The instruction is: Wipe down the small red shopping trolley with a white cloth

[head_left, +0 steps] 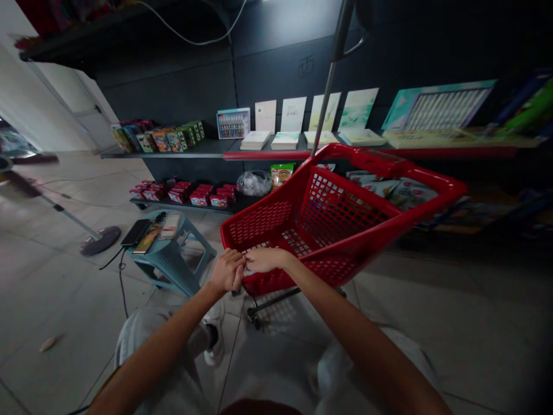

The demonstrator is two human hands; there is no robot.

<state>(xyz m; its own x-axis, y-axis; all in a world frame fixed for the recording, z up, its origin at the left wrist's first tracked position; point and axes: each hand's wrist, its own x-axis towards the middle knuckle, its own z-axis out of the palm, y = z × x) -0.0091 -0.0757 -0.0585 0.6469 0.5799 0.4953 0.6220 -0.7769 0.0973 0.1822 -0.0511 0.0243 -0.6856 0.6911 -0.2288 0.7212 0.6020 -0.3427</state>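
A red plastic shopping cart point(345, 213) on wheels stands right in front of me, its basket showing nothing inside. Both my hands meet at its near rim. My left hand point(228, 271) is curled into a loose fist against the rim's corner. My right hand point(263, 259) lies beside it with fingers closed over the rim's edge, touching the left hand. What the fingers pinch, if anything, is hidden. My knees in light trousers show below.
A teal plastic stool point(173, 253) with a phone and small items stands to the left. A fan stand base point(100, 240) and cable lie on the tiled floor. Dark shelves point(207, 151) behind hold boxes, books and paint sets. A metal pole point(330, 75) rises behind the cart.
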